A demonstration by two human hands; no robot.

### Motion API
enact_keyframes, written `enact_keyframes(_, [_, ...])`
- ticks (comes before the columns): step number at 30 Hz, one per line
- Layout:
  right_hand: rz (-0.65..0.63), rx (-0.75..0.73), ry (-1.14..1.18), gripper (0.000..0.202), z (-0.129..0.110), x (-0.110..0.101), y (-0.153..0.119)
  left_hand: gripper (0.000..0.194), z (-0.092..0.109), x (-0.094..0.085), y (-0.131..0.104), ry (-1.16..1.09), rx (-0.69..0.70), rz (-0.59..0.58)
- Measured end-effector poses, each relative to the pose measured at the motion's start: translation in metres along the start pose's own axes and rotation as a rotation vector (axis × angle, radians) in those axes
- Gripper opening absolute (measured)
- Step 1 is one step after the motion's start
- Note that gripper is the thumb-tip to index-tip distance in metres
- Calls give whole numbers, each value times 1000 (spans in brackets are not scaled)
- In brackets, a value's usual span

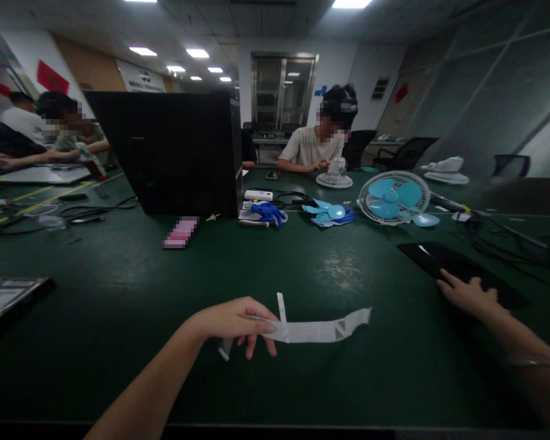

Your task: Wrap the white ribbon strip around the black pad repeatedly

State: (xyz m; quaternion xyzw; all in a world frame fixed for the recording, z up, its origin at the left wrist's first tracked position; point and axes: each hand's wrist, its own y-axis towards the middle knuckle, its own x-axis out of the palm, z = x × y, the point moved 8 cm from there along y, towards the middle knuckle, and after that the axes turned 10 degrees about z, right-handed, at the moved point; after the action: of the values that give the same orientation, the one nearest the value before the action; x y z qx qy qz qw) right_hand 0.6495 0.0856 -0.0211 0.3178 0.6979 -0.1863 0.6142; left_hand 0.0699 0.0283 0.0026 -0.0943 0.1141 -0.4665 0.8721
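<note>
My left hand (242, 324) pinches a flat white ribbon cable (316, 332) near its left part, above the green table (238, 391). The strip stretches to the right, with a short narrow tab standing up beside my fingertips and another end hanging below the hand. At the right, my right hand (474, 296) lies with spread fingers on a flat glossy black panel (444, 260); it grips nothing that I can see.
A large black computer case (174, 153) stands at the back left, a pink phone (181, 232) before it. Blue gloves (268, 212), blue fan blades (325, 211) and a caged fan (394, 198) lie further back. A person sits opposite. Black cables lie far right; a framed panel (9, 299) sits left.
</note>
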Motion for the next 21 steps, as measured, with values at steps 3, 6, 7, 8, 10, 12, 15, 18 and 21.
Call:
enact_keyframes(3, [-5,-201,2,66,-45,14,-17,36,5,5,-5,-46,33,-67])
enact_keyframes(6, [-23,-440,14,63,-104,28,-56,38,11,5,-10,-95,79,-104])
enact_keyframes(7, [-33,-515,22,61,-125,31,-73,38,14,3,-12,-109,98,-101])
enact_keyframes(8, [-45,-589,30,59,-145,33,-91,36,15,-1,-13,-122,118,-89])
enact_keyframes(10, [-79,-741,45,56,-184,34,-131,32,18,-9,-15,-158,152,-44])
enact_keyframes(12, [-146,-932,42,54,-220,31,-175,31,17,-19,-17,-212,169,25])
enact_keyframes(15, [-287,-1128,37,54,-254,23,-232,35,14,-32,-17,-308,175,114])
enact_keyframes(18, [-390,-1244,112,56,-271,6,-273,38,13,-40,-17,-387,186,196])
enact_keyframes(21, [-491,-1286,201,51,-276,-8,-295,39,13,-48,-16,-430,195,306])
